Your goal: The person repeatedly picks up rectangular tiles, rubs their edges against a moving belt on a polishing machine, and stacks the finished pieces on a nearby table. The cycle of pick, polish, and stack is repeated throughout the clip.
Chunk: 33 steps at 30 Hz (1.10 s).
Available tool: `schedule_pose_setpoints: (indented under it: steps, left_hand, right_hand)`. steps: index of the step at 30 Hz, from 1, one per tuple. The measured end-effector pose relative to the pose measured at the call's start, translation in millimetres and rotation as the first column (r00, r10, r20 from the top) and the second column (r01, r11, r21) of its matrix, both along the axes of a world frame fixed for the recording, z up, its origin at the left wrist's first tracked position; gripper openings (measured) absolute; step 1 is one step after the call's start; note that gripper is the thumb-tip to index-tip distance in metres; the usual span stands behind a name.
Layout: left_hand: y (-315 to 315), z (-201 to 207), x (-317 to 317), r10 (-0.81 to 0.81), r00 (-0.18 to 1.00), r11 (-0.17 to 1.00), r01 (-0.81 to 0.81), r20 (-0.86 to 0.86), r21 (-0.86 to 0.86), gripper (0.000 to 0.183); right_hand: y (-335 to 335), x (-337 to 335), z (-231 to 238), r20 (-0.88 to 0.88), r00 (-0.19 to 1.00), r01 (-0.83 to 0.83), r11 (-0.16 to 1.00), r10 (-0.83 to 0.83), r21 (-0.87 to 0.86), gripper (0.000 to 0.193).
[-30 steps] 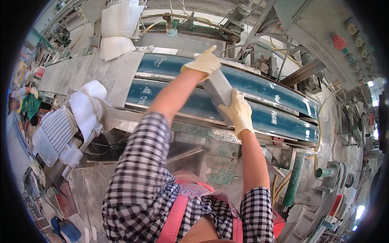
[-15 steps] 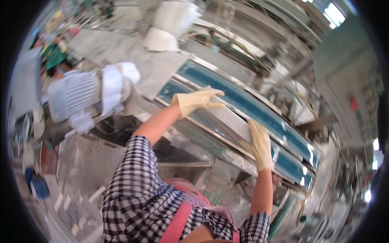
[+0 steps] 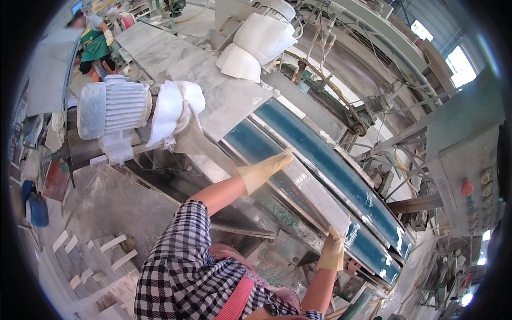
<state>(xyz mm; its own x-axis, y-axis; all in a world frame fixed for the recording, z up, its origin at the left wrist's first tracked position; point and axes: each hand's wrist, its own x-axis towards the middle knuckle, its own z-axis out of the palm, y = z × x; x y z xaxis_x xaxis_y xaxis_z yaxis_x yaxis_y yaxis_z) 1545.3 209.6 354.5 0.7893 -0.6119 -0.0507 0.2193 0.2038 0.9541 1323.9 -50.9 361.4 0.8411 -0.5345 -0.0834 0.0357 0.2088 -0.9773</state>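
Observation:
Both my hands wear cream rubber gloves. Between them is a long, pale grey stone strip (image 3: 314,194), wet and shiny, over the nearer blue belt (image 3: 248,140) of a machine. My left hand (image 3: 266,169) grips the strip's upper left end, its fingertips at the top edge. Around the lower right end closes my right hand (image 3: 333,249), thumb and fingers at the corner. The strip seems tilted on its long edge; whether it touches the belt I cannot tell. A second wet blue belt (image 3: 330,162) runs parallel behind it, past a metal rail.
A ribbed motor (image 3: 114,109) with white wrapping stands left of the belts, a wrapped machine head (image 3: 261,37) beyond them. On the right hangs a control panel (image 3: 469,186) with buttons. Cut strips (image 3: 96,261) lie lower left. A person (image 3: 96,40) in a green apron stands far left.
The strip, lying flatter before, is now tipped up with its face showing. My left fingers, spread earlier, have closed on its end. My right hand has shifted to the lower corner. The view has turned.

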Motion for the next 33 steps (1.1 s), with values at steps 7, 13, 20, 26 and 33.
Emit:
schedule_pose_setpoints:
  steps: [7,13,20,26,33]
  left_hand:
    - [9.3,19.2,16.6,-0.172,0.968,0.978,0.146,0.183,0.148,0.072]
    - [5.9,37.4,44.0,-0.44,0.868,0.871,0.351,0.231,0.343,0.074]
    - [-10.7,13.6,55.5,-0.421,0.883,0.84,0.293,0.207,0.456,0.08]
    - [-20.7,-29.8,62.6,-0.435,0.619,0.694,-0.233,0.654,0.682,0.077]
    - [-25.3,-16.4,75.1,-0.624,0.672,0.561,0.032,0.398,0.827,0.104]
  right_hand:
    - [-1.6,-7.6,25.4,-0.201,0.979,-0.005,0.996,-0.012,-0.084,0.101]
    - [-7.6,-6.7,25.2,-0.285,0.958,-0.01,0.993,-0.023,-0.114,0.101]
    - [-24.2,12.7,13.0,-0.231,0.973,-0.087,0.968,0.032,-0.234,0.102]
    - [-21.5,11.0,-3.7,-0.213,0.974,0.06,0.996,-0.073,-0.071,0.083]
    - [-27.3,27.6,11.9,-0.464,0.883,-0.097,0.938,-0.073,-0.333,0.069]
